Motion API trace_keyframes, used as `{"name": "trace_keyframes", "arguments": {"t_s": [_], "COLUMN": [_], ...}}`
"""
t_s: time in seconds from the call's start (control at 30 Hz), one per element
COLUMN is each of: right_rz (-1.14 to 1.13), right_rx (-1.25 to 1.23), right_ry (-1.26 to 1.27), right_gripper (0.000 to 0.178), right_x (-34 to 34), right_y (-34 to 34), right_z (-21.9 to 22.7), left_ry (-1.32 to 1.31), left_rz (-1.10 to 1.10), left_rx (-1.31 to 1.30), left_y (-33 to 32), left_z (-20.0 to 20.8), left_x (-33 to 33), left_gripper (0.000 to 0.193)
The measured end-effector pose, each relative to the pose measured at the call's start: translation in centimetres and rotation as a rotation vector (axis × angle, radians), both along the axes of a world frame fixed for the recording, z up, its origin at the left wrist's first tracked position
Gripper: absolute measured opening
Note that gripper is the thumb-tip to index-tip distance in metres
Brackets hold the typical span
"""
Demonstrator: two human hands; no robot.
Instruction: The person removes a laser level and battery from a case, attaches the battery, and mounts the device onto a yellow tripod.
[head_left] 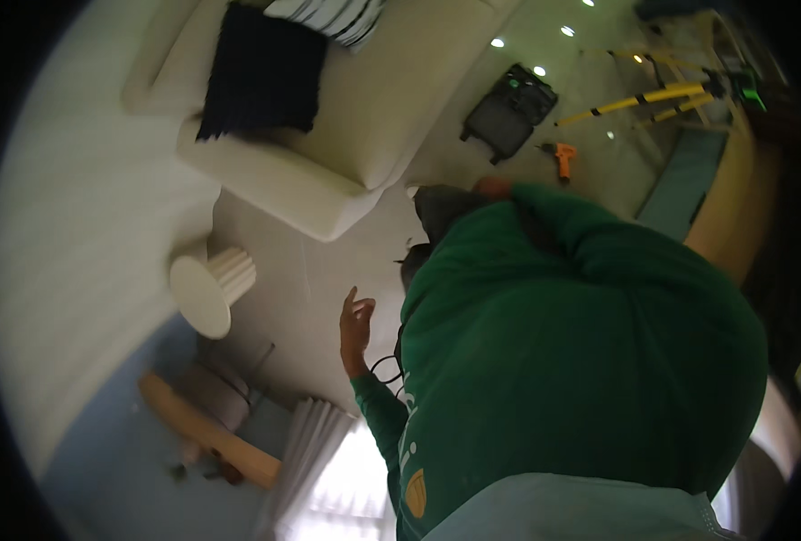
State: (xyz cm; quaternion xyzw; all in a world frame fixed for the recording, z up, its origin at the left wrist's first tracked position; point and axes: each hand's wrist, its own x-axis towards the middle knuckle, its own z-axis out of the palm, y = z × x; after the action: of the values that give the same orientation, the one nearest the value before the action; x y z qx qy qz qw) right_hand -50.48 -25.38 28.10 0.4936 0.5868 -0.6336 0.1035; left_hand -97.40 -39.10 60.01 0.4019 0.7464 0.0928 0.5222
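Observation:
My left hand is held out in the air at the left of my green sweater, fingers apart and bent, with nothing in them. A thin black cable loops close to that wrist. My right hand shows only in part, at the end of its green sleeve, against my dark trousers; its fingers are hidden. Beyond it on the floor lie an orange drill and an open black tool case.
A cream sofa with a dark cushion and a striped cushion stands at upper left. Below it is a fluted round side table. A yellow tripod bears a green-lit device. Grey curtains hang beside a bright window.

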Motion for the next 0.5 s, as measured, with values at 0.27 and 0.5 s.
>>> {"name": "trace_keyframes", "arguments": {"t_s": [0.27, 0.5], "right_rz": [-0.741, -1.25], "right_rx": [-0.284, -0.052], "right_ry": [-0.303, -0.175], "right_gripper": [0.032, 0.034], "right_x": [5.6, 4.1], "right_y": [-14.9, -19.1], "right_z": [1.6, 12.7], "left_ry": [-0.204, 0.001], "left_rz": [-0.644, -1.114], "left_rx": [0.204, 0.251], "left_y": [19.1, 31.2], "left_z": [-10.9, -16.1], "left_x": [1.1, 9.7], "left_gripper": [0.065, 0.075]}}
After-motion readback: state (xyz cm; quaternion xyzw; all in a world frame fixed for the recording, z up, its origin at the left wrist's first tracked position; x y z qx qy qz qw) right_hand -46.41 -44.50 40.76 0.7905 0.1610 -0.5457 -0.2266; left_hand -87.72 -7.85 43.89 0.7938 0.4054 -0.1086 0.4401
